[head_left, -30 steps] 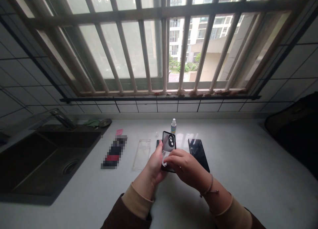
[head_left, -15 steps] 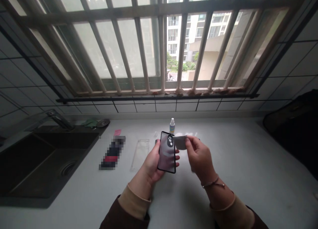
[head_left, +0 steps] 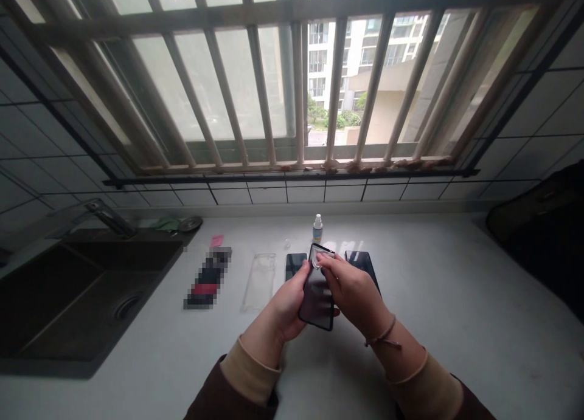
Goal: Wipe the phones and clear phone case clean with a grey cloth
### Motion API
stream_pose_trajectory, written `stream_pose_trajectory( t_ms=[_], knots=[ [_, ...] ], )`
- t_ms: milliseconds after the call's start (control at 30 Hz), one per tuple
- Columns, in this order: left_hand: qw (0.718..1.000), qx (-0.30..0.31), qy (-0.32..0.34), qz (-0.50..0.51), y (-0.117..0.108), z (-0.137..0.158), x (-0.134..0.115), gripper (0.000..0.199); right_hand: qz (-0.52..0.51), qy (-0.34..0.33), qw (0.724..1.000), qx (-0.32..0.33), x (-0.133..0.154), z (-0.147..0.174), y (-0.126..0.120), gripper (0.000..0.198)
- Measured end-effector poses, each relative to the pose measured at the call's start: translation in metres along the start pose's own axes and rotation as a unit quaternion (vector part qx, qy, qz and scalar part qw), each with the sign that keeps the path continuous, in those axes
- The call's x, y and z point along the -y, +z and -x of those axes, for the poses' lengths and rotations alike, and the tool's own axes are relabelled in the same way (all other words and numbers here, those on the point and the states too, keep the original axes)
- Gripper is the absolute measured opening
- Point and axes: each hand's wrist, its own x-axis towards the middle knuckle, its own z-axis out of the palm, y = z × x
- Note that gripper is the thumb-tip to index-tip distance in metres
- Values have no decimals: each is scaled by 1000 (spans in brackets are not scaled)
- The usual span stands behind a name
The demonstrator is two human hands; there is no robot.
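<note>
My left hand is wrapped round a black-edged phone case with a smoky, see-through back, held tilted above the counter. My right hand presses a small grey cloth against the upper part of the case, over the camera area. The cloth is bunched under the fingertips and partly hidden by them. Just behind the hands lie a dark phone on the left and another dark phone-like slab on the right, both partly covered. A small white bottle with a blue-yellow label stands upright beyond the case.
A clear phone case lies left of my hands on the white counter. Farther left are a blurred-out dark object, a pink slip and the sink with its faucet. A black bag-like shape stands at right.
My right hand has moved left and brought the grey cloth onto the case's camera area. The case has shifted slightly right and down, and the dark slab at right is now uncovered.
</note>
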Motion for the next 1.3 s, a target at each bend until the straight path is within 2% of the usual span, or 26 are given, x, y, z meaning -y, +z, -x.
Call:
stream_pose_trajectory(
  t_ms=[200,333,500,633,733,867,900,967,1033,1167,1233,1300],
  knots=[
    [996,-6,43,80,-1,-5,-6,57,-56,-72,993,69,13,-1,-7,28],
    [996,-13,52,78,-3,-7,-11,65,-106,-89,984,112,22,-1,-11,25],
    [995,-57,76,42,-6,-6,-13,68,-139,-80,977,142,32,0,-16,18],
    [994,-58,77,43,-7,-6,-14,64,-152,-37,976,153,37,-1,-22,17],
    [995,-42,70,51,-8,-5,-14,60,-192,63,974,104,33,-3,-23,20],
    [1000,19,14,16,-8,0,-14,69,-193,245,948,-58,16,-4,-22,30],
    [999,38,-1,3,-8,2,-13,73,-174,272,942,-93,12,-4,-22,32],
    [998,67,-16,-15,-7,5,-12,76,-117,284,941,-143,6,-3,-23,32],
    [996,84,-18,-22,-6,6,-10,75,-57,250,956,-143,4,-3,-23,30],
    [996,82,-17,-11,-7,5,-7,66,-11,94,995,-41,7,-2,-16,28],
    [997,75,-7,15,-7,2,-6,62,-15,22,1000,5,9,-1,-10,30],
    [996,71,9,49,-6,0,-6,59,-26,-22,999,37,9,-1,-7,30]
  ],
)
